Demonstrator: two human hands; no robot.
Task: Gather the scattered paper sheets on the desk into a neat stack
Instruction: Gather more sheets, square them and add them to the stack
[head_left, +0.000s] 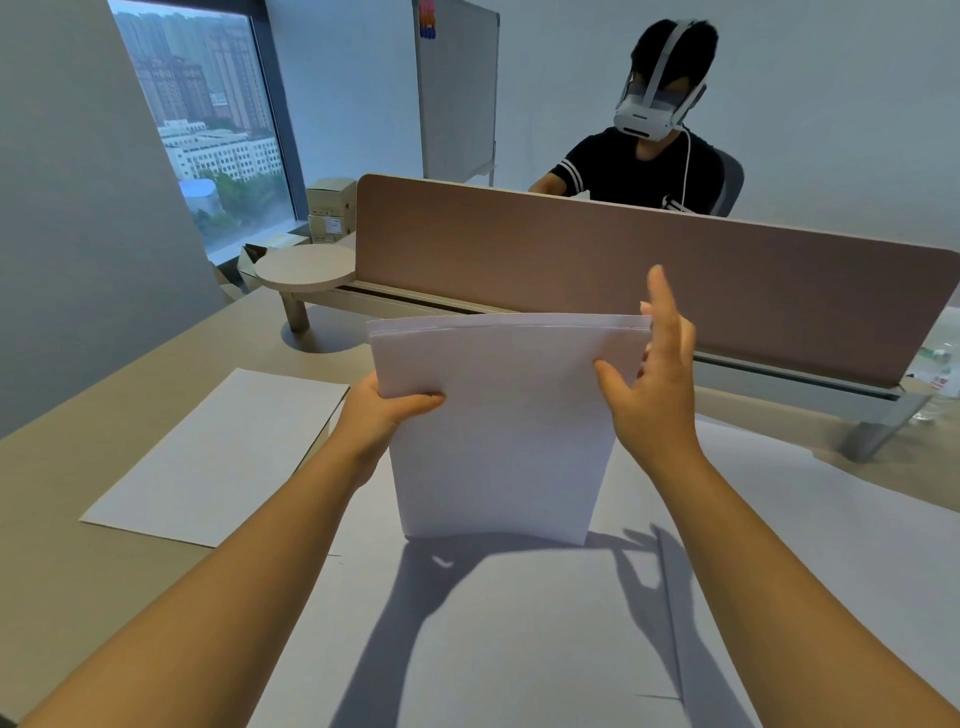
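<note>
White loose sheet left, brown divider far. Left hand gripping upright paper stack. Right hand open-fingered, touching its right edge.

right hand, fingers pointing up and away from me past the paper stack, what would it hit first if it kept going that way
Most likely the brown desk divider. The right hand, fingers straight beside the upright stack of sheets, points up and forward at that panel. Depth is unclear, so it might pass over the top edge.

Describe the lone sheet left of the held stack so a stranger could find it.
Start at the brown divider panel across the desk. Come toward the left hand; just left of that forearm lies a single white sheet. Unlike the upright held stack, it lies flat and untouched.
</note>
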